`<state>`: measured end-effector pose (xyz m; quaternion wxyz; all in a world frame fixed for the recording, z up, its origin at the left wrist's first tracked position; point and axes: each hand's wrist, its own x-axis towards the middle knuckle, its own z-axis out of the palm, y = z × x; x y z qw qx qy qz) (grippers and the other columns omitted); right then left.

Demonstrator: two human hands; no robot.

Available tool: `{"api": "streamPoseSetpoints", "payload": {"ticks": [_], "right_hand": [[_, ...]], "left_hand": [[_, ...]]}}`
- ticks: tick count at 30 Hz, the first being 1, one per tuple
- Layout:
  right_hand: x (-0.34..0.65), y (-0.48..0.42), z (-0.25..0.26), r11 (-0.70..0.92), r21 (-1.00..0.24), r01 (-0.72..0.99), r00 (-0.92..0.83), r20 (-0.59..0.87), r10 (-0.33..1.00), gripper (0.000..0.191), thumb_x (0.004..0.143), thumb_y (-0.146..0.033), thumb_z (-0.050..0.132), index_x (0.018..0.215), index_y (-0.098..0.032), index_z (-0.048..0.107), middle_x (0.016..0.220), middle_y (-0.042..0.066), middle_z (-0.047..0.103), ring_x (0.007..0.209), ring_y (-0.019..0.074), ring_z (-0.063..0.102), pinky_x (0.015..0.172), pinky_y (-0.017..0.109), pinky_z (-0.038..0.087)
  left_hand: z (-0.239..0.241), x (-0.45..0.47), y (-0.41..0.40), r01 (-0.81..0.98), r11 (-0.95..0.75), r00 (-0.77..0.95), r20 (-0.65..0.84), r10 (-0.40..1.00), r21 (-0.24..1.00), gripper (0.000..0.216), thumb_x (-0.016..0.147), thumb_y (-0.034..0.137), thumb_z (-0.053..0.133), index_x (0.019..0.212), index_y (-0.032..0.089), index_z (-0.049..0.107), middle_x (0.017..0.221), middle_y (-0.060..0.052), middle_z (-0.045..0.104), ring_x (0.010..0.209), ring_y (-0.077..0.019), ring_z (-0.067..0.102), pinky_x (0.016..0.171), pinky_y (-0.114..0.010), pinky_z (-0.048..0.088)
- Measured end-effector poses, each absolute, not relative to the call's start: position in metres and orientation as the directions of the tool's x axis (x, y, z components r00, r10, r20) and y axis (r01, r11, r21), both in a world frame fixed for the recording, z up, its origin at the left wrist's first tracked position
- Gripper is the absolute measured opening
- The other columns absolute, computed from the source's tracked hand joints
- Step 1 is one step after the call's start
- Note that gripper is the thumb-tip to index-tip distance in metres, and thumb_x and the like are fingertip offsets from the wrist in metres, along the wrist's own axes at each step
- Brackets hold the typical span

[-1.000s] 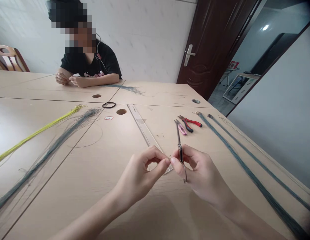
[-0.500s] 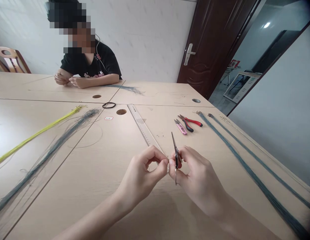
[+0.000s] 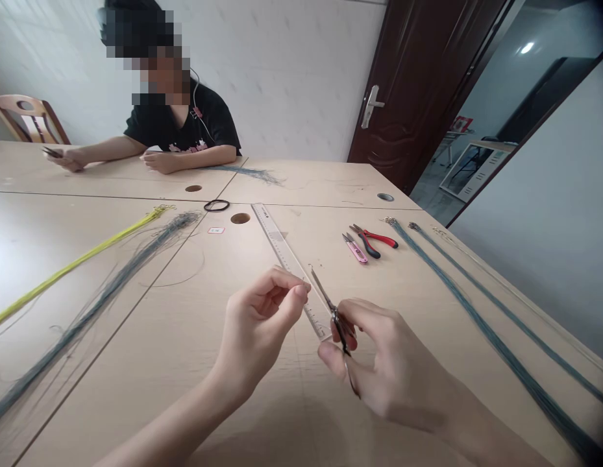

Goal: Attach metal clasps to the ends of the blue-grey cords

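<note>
Thumb and fingertips of my left hand [image 3: 265,321] are pinched together over the ruler; whatever sits between them is too small to make out. My right hand [image 3: 383,353] grips small metal scissors [image 3: 335,316], their blades angled up and left toward the left fingertips, a short gap apart from them. Below both hands lies a clear ruler [image 3: 276,241], slanting away across the table. Tiny bits are scattered on the table just beyond the scissors' tips.
Pink thread snips [image 3: 356,249] and red-and-black pliers [image 3: 374,241] lie right of the ruler. Blue-grey cords [image 3: 457,298] run along the right; a yellow bundle [image 3: 87,256] and a grey-blue bundle [image 3: 101,303] lie left. A black band [image 3: 217,205] is near a table hole. A person [image 3: 184,130] sits opposite.
My hands have parted: the left moved up and left, the right down slightly, and the scissors now tilt left. The person opposite has stretched one arm out to the left of the view.
</note>
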<state>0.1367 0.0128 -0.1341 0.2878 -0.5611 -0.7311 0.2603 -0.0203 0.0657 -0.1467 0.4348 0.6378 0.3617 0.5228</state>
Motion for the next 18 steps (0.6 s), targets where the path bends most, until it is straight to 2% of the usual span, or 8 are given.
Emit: {"api": "streamPoseSetpoints", "payload": {"ticks": [6,18], "right_hand": [[0.1338,0.012,-0.1358,0.228,-0.679,0.697,-0.203,0.118,0.972,0.027,0.074,-0.026,0.06,0.065,-0.02,0.036,0.064,-0.005,0.042,0.058,0.0102,0.04,0.052,0.023,0.03],[0.1343,0.013,-0.1396,0.282,-0.655,0.701,-0.206,0.193,0.959,0.032,0.076,-0.028,0.065,0.064,-0.019,0.037,0.062,-0.006,0.042,0.057,0.0087,0.04,0.054,0.022,0.031]], "left_hand": [[-0.1465,-0.0207,0.0664,0.02,-0.353,0.179,0.344,0.922,0.935,0.018,0.083,0.015,0.052,0.066,0.016,0.054,0.066,0.002,0.056,0.065,-0.0079,0.052,0.06,-0.018,0.043],[-0.1471,-0.0213,0.0676,0.009,-0.349,0.175,0.342,0.923,0.937,0.018,0.084,0.016,0.053,0.065,0.016,0.055,0.065,0.003,0.054,0.063,-0.0069,0.051,0.058,-0.017,0.042]]}}
